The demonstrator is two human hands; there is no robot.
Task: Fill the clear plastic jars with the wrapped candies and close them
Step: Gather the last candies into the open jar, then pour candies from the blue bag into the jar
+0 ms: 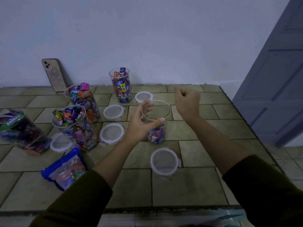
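My left hand grips the rim of a clear plastic jar standing upright mid-table, with a few wrapped candies at its bottom. My right hand hovers just right of the jar's mouth, fingers curled loosely; whether it holds a candy is hidden. Three full jars stand uncapped to the left and behind. A fourth jar at the far left looks blurred. Several white-rimmed lids lie flat around the jars.
A blue candy bag lies at the front left. A phone leans against the white wall behind. The tiled table top ends at its right edge near a grey door.
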